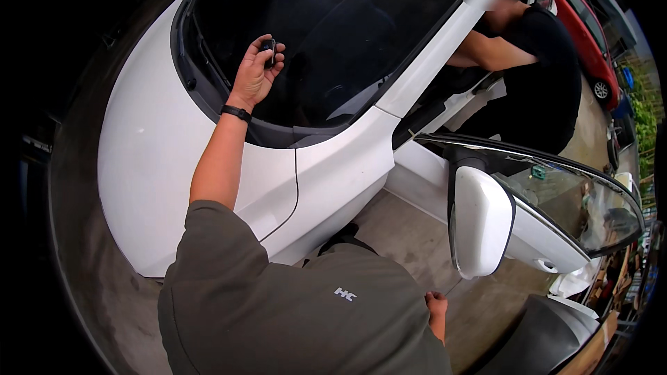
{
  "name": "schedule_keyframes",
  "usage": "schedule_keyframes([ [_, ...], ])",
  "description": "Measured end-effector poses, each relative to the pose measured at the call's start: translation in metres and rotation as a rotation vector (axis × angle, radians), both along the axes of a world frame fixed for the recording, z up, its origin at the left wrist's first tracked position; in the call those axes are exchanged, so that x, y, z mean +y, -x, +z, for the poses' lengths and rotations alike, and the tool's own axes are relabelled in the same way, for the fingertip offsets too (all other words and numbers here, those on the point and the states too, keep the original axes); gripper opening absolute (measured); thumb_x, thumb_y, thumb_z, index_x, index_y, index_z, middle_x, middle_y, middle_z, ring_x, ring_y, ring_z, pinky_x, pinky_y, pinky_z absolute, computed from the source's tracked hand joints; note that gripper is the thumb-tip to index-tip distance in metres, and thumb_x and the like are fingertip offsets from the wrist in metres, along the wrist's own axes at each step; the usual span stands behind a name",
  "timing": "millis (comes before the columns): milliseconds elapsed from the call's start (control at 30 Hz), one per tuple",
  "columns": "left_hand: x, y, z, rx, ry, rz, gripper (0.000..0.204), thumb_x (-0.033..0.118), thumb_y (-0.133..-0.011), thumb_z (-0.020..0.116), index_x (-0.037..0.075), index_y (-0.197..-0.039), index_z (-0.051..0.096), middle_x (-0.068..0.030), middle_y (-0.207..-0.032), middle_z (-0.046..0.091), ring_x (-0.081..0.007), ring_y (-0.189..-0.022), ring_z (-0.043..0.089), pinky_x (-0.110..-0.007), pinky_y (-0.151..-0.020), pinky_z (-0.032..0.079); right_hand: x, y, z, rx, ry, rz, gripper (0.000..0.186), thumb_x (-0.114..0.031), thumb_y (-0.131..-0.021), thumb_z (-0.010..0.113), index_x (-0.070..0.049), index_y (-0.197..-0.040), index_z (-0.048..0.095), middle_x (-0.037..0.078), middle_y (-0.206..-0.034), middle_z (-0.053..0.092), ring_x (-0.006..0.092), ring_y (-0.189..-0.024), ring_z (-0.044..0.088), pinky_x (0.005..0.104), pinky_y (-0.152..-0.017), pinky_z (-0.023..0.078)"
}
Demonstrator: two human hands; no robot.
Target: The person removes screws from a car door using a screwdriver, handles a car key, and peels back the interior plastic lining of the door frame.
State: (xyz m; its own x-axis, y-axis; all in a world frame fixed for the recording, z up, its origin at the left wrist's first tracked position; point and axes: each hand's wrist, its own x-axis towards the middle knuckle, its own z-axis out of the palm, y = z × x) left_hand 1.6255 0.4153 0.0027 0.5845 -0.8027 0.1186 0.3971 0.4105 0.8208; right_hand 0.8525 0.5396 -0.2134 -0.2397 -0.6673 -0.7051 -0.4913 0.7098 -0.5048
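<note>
The left grip (256, 78) is closed, thumb and fingers pinching a small black object (269, 53), which sits at its fingertips. Behind the grip spreads the dark windshield (333, 35) of a white car; whether hand and glass touch cannot be told. To the left of the grip curves the white hood (149, 118). To its right, past the windshield pillar, a co-worker in black (545, 90) leans into the doorway. Below and right of the grip are the white side mirror (483, 226) and the open door (549, 253), over a grey floor (410, 232). Farthest to the right stands a red car (580, 17).

The left forearm, with a black wristband (237, 112), reaches up and forward, palm side showing. The right grip (436, 302) hangs low beside the torso, fingers curled; whether it holds anything cannot be told.
</note>
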Motion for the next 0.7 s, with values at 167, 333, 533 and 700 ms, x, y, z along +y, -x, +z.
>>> schedule_keyframes([
  [167,-0.008,0.004,0.002,0.211,0.070,-0.147,0.028,0.025,-0.108,0.050,0.007,-0.128,0.057,-0.0023,-0.084,0.060,-0.0056,-0.059,0.049,-0.021,-0.052,0.038,0.002,-0.006,0.012,0.024,-0.007,0.021,0.014,-0.010,-0.098,0.063,0.002,-0.104,0.061,0.014,-0.080,0.073,0.0192,-0.060,0.067,0.0304,-0.051,0.049],
  [333,-0.011,0.007,0.002,0.251,0.107,-0.256,0.034,0.034,-0.109,0.046,0.006,-0.125,0.058,-0.0008,-0.074,0.052,-0.0067,-0.049,0.041,-0.022,-0.045,0.033,0.002,-0.003,0.011,0.013,-0.020,0.013,0.014,-0.011,-0.098,0.063,0.002,-0.104,0.061,0.013,-0.080,0.073,0.0194,-0.060,0.067,0.0308,-0.051,0.049],
  [533,-0.011,0.013,0.007,0.206,0.121,-0.276,0.034,0.032,-0.109,0.048,0.006,-0.126,0.059,-0.0012,-0.073,0.053,-0.0071,-0.048,0.040,-0.022,-0.045,0.032,0.001,-0.002,0.010,-0.015,-0.023,-0.007,0.014,-0.011,-0.098,0.063,0.002,-0.104,0.061,0.013,-0.080,0.073,0.0193,-0.061,0.067,0.0309,-0.052,0.049],
  [700,-0.005,0.003,-0.003,0.180,0.108,-0.241,0.028,0.023,-0.106,0.053,0.006,-0.128,0.058,-0.0037,-0.083,0.060,-0.0081,-0.053,0.044,-0.023,-0.051,0.035,-0.005,-0.010,0.021,0.003,-0.017,0.027,0.014,-0.011,-0.098,0.062,0.002,-0.104,0.061,0.013,-0.080,0.072,0.0200,-0.061,0.067,0.0309,-0.052,0.049],
])
